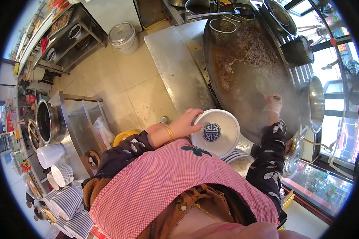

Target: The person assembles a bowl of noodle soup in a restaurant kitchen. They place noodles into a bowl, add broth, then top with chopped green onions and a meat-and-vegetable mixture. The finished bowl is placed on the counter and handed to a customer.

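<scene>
My left hand point(188, 123) grips the rim of a white bowl point(230, 128) with a blue round pattern at its bottom; the bowl is tilted in front of the apron. Stacked bowls or plates point(236, 155) stand just below it, partly hidden. My right hand point(273, 103) is over the near right part of a huge dark pan point(245, 50) with brown liquid, where steam blurs the view. It is closed around something thin, seemingly the handle of a round ladle or strainer point(262, 83).
A steel ledge point(179, 68) borders the pan on the left. A steel pot point(316, 103) and a blackened pot point(297, 52) stand along its right side. A lidded bucket point(123, 37) is on the floor. Stacked white plates point(67, 201) and a steel bowl point(46, 121) are at left.
</scene>
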`<action>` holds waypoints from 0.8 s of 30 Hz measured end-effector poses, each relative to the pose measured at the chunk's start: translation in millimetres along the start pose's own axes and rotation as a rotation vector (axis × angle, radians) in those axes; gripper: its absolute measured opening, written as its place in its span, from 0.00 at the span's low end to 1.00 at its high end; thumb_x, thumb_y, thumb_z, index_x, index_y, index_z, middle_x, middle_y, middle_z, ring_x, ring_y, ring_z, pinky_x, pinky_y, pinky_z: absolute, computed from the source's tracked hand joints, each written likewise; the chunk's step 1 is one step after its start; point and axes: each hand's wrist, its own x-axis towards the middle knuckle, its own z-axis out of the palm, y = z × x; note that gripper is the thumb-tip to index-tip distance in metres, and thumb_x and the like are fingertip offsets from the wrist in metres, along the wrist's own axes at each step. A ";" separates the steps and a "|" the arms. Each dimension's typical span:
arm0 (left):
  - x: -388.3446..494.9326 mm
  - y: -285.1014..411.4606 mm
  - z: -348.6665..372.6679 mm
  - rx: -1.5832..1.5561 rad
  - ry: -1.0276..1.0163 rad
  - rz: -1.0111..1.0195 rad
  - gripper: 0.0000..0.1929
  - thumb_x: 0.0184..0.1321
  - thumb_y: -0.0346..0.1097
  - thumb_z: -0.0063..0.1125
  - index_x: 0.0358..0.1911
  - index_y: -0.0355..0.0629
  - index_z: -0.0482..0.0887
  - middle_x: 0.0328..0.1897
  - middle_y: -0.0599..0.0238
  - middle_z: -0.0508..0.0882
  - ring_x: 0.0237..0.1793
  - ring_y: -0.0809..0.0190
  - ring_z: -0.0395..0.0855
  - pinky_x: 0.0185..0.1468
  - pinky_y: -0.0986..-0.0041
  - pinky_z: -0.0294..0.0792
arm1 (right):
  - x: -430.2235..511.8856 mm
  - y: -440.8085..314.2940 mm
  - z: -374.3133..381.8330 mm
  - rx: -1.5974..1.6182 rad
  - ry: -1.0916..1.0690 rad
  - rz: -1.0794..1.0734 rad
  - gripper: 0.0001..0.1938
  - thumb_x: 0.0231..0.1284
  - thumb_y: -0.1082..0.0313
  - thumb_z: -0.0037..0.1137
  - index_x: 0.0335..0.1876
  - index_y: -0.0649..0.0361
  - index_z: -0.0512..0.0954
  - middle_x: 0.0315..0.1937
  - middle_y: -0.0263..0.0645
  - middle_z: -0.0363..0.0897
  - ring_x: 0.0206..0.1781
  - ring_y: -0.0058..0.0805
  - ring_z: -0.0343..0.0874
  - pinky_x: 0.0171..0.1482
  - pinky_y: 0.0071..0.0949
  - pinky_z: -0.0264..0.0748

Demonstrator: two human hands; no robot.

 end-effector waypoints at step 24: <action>2.7 2.3 -1.1 0.031 0.025 0.036 0.26 0.57 0.44 0.63 0.57 0.40 0.74 0.52 0.47 0.77 0.54 0.46 0.76 0.58 0.62 0.70 | 3.3 45.9 11.2 -1.002 -0.173 -0.295 0.11 0.68 0.68 0.48 0.51 0.60 0.77 0.39 0.36 0.84 0.39 0.28 0.82 0.42 0.32 0.77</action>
